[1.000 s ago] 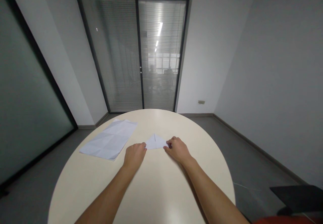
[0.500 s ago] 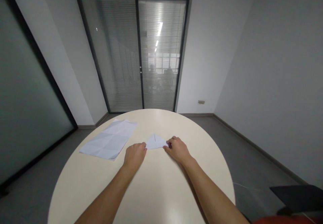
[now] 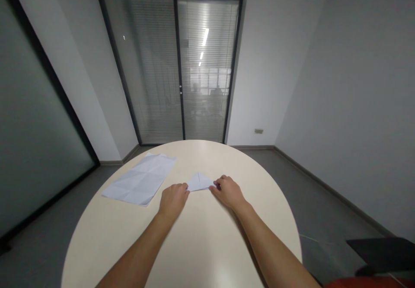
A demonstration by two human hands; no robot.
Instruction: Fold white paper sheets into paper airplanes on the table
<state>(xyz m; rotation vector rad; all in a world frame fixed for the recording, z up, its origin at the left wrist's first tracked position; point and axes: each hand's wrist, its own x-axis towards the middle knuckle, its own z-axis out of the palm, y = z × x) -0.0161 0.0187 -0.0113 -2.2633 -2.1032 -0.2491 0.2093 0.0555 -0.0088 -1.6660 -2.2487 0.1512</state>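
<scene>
A small piece of white paper (image 3: 199,182), folded into a triangle with its tip pointing away from me, is held between my hands just over the table or on it; I cannot tell which. Closed on its left corner is my left hand (image 3: 174,198), thumb toward me. My right hand (image 3: 229,190) pinches the right corner between thumb and curled fingers. A crease line runs down from the tip at the middle. Both corners are hidden under my fingers.
Creased white sheets (image 3: 141,179) lie on the left of the round cream table (image 3: 194,244). A black flat object (image 3: 382,253) and something red (image 3: 363,283) show at the lower right. Beyond the table stands a glass door with blinds (image 3: 149,72).
The paper's lower edge has shifted slightly and its middle line looks fainter. Both hands keep their grip in nearly the same place.
</scene>
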